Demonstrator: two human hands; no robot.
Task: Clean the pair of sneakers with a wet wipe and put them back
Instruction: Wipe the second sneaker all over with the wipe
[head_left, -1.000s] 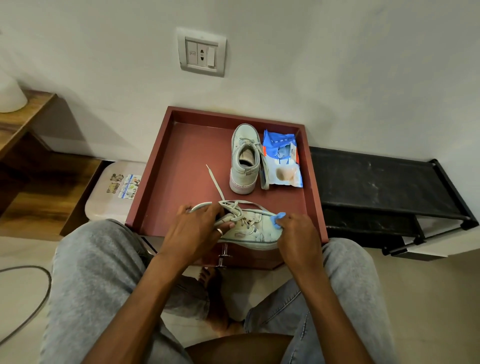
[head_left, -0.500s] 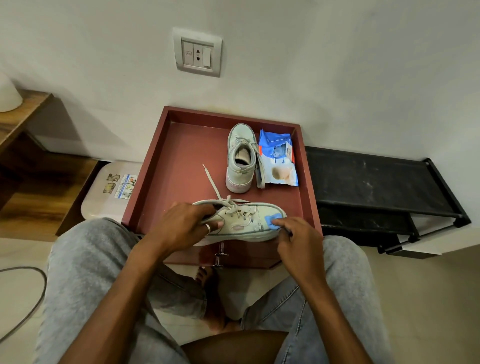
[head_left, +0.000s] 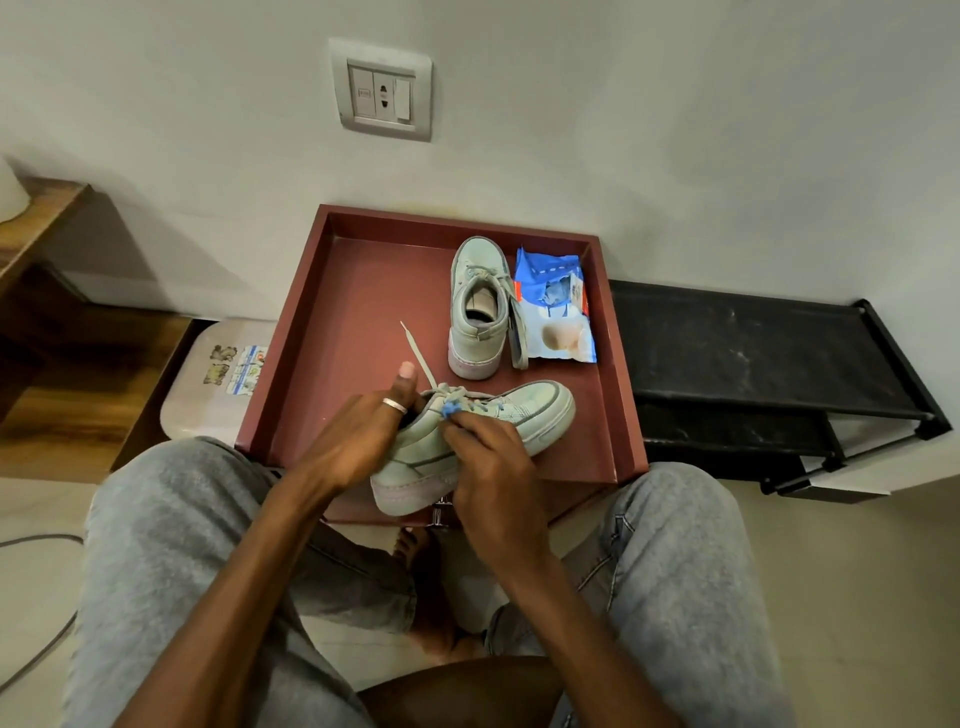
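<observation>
A pale mint sneaker (head_left: 524, 415) is tilted over the front of the dark red tray (head_left: 291, 332), toe pointing right. My left hand (head_left: 358, 441) grips its heel and collar, thumb raised. My right hand (head_left: 488, 457) presses a small blue wet wipe (head_left: 448, 411) against the laces near the tongue. One white lace (head_left: 415, 353) trails up and left. The second sneaker (head_left: 478, 306) stands upright at the tray's back, toe toward the wall. A blue and white wipes pack (head_left: 556, 312) lies just to its right.
A black low shoe rack (head_left: 753, 343) sits right of the tray. A white lidded bin (head_left: 218, 384) and a wooden shelf (head_left: 47, 343) are on the left. A wall socket (head_left: 382, 91) is above. My grey-trousered knees flank the tray; a cable (head_left: 36, 540) lies on the floor.
The held sneaker has turned so its toe points further right and up. My right hand moved the blue wipe from the toe to the laces. My left thumb has lifted.
</observation>
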